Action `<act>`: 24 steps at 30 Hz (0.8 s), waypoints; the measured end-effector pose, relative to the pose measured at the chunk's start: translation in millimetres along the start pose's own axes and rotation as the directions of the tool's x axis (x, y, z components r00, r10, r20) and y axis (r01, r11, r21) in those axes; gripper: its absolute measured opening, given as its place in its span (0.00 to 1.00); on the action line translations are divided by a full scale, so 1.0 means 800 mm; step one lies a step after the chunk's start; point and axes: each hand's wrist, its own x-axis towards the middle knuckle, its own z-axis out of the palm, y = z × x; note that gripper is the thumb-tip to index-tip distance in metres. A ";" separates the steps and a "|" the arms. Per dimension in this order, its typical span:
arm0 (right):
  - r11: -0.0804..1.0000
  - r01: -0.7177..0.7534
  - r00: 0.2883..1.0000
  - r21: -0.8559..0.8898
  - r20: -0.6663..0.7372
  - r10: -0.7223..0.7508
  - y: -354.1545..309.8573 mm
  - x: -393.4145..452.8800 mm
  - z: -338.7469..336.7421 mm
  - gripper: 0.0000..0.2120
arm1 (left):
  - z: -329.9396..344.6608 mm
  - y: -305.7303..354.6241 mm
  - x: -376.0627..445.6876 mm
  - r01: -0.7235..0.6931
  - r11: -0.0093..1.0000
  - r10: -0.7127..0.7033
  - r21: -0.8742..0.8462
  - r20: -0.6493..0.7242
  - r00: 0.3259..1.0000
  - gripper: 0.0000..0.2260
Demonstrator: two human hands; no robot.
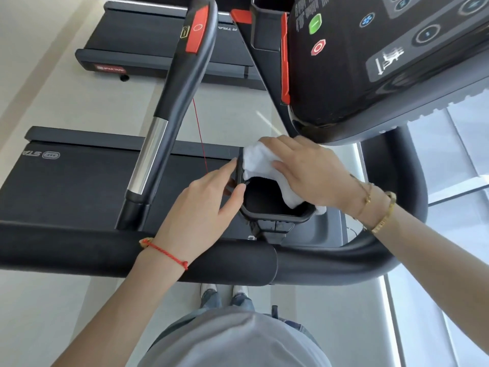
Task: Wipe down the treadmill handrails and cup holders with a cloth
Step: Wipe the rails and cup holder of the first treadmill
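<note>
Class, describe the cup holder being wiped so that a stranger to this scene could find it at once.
Start at the big black treadmill console at upper right. Just below its lower edge sits an open black plastic cup holder, between the left hand and right hand. Only it has a white folded cloth draped over its rim.

Right hand point(309, 170) presses white cloth point(260, 165) on far rim of black cup holder point(275, 215), fingers flat on cloth. Cloth hangs over rim, partly inside holder. Left hand point(201, 210) holds left edge of cup holder, thumb at rim. Black handrail point(132, 252) runs across below both wrists. Second handrail with silver section point(149, 157) rises at left. Console point(370, 62) with green and red buttons above right hand. Treadmill belt point(79, 181) behind.
</note>
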 end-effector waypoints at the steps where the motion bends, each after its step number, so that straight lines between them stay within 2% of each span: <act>1: 0.998 -0.028 1.000 0.051 -0.011 0.029 0.000 -0.009 0.001 0.24 | 0.000 0.000 0.000 -0.003 1.000 0.003 0.004 0.004 1.000 0.22; 4: 0.968 -0.169 0.984 0.186 -0.019 0.176 -0.006 -0.036 0.009 0.27 | 0.000 0.000 0.001 0.007 1.000 -0.007 0.007 0.013 1.000 0.23; 7: 0.824 -0.363 0.927 0.434 0.079 0.366 -0.019 -0.060 0.016 0.29 | 0.001 -0.002 0.003 0.003 1.000 -0.003 0.011 0.013 1.000 0.23; 9: 0.747 -0.412 0.900 0.522 0.104 0.423 -0.021 -0.065 0.019 0.24 | 0.001 -0.003 0.003 0.000 1.000 0.000 0.004 0.015 1.000 0.23; 11: 0.696 -0.442 0.886 0.566 0.155 0.437 -0.017 -0.055 0.015 0.20 | 0.002 -0.003 0.003 -0.008 1.000 0.008 0.002 0.014 1.000 0.24; 15: 0.563 -0.480 0.863 0.673 0.247 0.441 -0.009 -0.033 0.002 0.22 | 0.002 -0.003 0.003 -0.019 1.000 0.019 0.018 0.006 1.000 0.23; 19: 0.525 -0.549 0.804 0.651 0.239 0.545 -0.028 -0.066 0.021 0.11 | 0.002 -0.004 0.002 -0.020 1.000 0.020 0.016 0.006 1.000 0.23; 21: 0.482 -0.577 0.776 0.659 0.259 0.575 -0.031 -0.068 0.026 0.14 | 0.003 -0.004 0.003 -0.022 1.000 0.022 0.019 0.008 1.000 0.23; 24: 0.442 -0.566 0.775 0.696 0.267 0.573 -0.018 -0.047 0.018 0.11 | 0.002 -0.003 0.004 -0.025 0.999 0.025 0.024 0.017 1.000 0.23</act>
